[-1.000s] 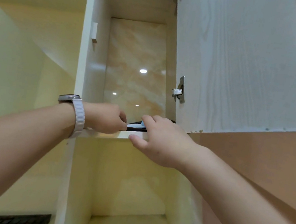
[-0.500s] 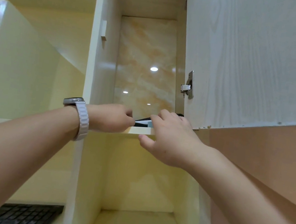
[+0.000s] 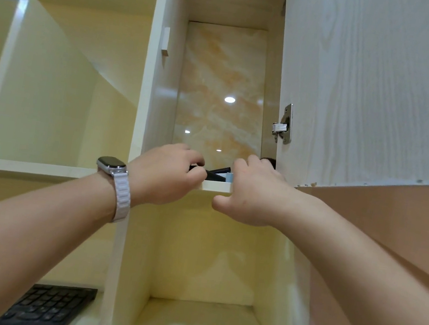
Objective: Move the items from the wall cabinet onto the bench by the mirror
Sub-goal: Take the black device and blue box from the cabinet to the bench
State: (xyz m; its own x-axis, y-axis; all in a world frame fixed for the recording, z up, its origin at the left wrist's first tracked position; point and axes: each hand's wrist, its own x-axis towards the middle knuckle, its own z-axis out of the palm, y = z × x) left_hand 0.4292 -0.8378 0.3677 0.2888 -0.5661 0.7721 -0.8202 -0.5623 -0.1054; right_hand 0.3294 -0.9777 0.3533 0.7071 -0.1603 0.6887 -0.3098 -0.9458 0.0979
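Note:
Both my hands reach up onto the upper shelf (image 3: pixel 216 186) of the narrow wall cabinet. My left hand (image 3: pixel 167 174), with a watch on its wrist, has its fingers curled around the end of a thin black item (image 3: pixel 216 172) lying on the shelf. My right hand (image 3: pixel 253 193) rests over the shelf's right part, its fingers on items mostly hidden behind it; a small blue edge (image 3: pixel 229 176) and a dark tip (image 3: pixel 268 160) show beside them. I cannot tell whether the right hand grips anything.
The cabinet door (image 3: pixel 372 88) stands open on the right, its hinge (image 3: pixel 283 125) near my right hand. Below is another cubby (image 3: pixel 198 321). A black keyboard (image 3: pixel 47 307) lies on a lower shelf at left. An open compartment (image 3: pixel 37 94) lies left.
The view has shifted so the cabinet sits further right. My hands stay at the shelf, the left hand's fingers closing more around the black item.

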